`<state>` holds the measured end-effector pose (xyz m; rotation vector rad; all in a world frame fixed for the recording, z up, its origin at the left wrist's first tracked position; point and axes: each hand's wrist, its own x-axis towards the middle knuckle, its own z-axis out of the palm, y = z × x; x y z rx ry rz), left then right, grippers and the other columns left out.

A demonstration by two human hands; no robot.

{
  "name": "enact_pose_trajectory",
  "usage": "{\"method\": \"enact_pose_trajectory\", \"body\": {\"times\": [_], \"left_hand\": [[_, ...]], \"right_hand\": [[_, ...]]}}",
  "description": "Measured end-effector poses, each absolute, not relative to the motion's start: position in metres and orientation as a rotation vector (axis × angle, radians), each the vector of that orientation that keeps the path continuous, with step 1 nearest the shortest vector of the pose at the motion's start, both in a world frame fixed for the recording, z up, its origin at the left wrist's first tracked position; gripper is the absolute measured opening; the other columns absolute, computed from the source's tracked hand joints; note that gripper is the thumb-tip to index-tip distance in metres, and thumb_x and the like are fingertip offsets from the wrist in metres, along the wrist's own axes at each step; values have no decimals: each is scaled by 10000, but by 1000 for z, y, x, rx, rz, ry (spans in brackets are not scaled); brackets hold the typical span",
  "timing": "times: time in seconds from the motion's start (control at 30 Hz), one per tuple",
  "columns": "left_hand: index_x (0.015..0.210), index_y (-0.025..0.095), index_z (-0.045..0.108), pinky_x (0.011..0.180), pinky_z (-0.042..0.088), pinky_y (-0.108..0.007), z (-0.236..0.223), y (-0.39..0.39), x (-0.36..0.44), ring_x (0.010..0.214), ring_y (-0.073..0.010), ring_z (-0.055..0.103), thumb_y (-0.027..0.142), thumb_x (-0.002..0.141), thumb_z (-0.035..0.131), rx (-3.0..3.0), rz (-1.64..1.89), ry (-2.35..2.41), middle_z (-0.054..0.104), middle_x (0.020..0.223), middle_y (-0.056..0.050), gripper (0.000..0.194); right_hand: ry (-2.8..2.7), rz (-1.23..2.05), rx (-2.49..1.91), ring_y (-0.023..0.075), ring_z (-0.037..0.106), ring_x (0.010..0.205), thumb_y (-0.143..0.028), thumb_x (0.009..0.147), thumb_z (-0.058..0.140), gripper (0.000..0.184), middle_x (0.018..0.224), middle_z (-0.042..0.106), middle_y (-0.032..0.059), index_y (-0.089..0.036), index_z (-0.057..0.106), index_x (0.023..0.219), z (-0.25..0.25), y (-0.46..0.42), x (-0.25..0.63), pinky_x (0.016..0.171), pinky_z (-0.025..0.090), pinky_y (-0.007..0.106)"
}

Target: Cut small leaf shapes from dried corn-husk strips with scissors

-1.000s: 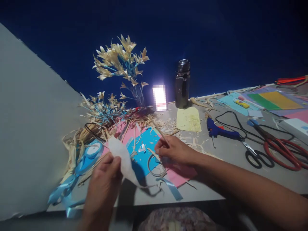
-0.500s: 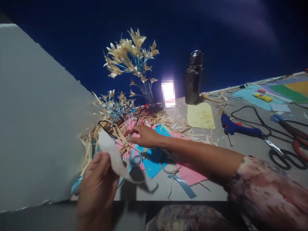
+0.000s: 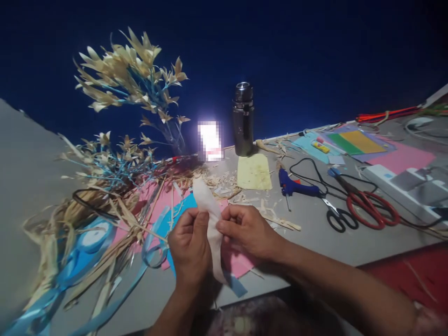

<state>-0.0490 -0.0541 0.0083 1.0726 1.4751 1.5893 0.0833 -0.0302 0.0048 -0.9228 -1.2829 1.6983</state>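
A pale, thin, curved strip [image 3: 210, 201] of what may be husk, paper or cloth stands upright between my hands above the table. My left hand [image 3: 192, 238] grips its left edge with thumb and curled fingers. From the other side my right hand [image 3: 250, 231] pinches the strip near its middle. The strip's lower end hangs down past both hands. Beneath them lie pink sheets [image 3: 238, 261] and a blue sheet [image 3: 173, 221], partly hidden. Left of my hands are dry husk strips [image 3: 115, 228] and a roll of light blue ribbon [image 3: 93, 240].
Flowers with blue stems [image 3: 133, 79] stand at the back left. A dark flask [image 3: 243, 123] rises behind a yellow sheet [image 3: 254, 171]. To the right are a blue glue gun [image 3: 299, 186], black-handled scissors [image 3: 341, 218], red-handled scissors [image 3: 373, 210] and a white power strip [image 3: 402, 191].
My right hand has moved from the husk scraps to the pale strip and now pinches it. My left hand has carried the strip rightward in view. The camera has turned right.
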Motion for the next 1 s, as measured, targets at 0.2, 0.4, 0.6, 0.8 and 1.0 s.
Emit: {"method": "enact_pose_trajectory", "body": {"times": [0.2,0.4,0.6,0.8,1.0], "left_hand": [[708,202,596,432,329,-192,12,-50,-41,468,-93,401,357,844,685,1135,1645,1576,495,546,71,225],[699,192,578,383,310,-182,14,-47,-36,419,-84,428,369,807,715,1004,1607,1621,522,508,75,248],[801,182,620,408,372,-182,17,-59,-29,436,-90,469,476,800,733,706,1458,1268,561,551,60,315],[844,140,700,509,444,-195,0,-76,-41,521,-102,555,361,770,809,802,1096,1103,656,637,-7,257],[864,148,713,557,462,-214,-8,-75,-48,553,-113,584,315,793,792,733,1135,1056,690,681,-21,198]], "right_hand": [[-1088,1610,-852,113,565,610,-460,850,680,298,712,651,7,-163,662,828,1,-47,88,596,441,233],[-1205,1639,-968,86,463,436,-316,781,721,200,546,528,-60,-177,588,730,-4,-57,87,447,336,206],[-1180,1477,-983,99,491,581,-290,812,678,162,655,561,-32,-165,604,738,-11,-56,93,547,377,217],[-1124,1533,-955,110,505,590,-348,817,704,228,671,565,-21,-158,595,755,-16,-52,99,556,400,229],[-1030,1683,-872,94,486,531,-488,870,666,344,643,559,-23,-153,614,809,-22,-54,98,508,380,212]]}}
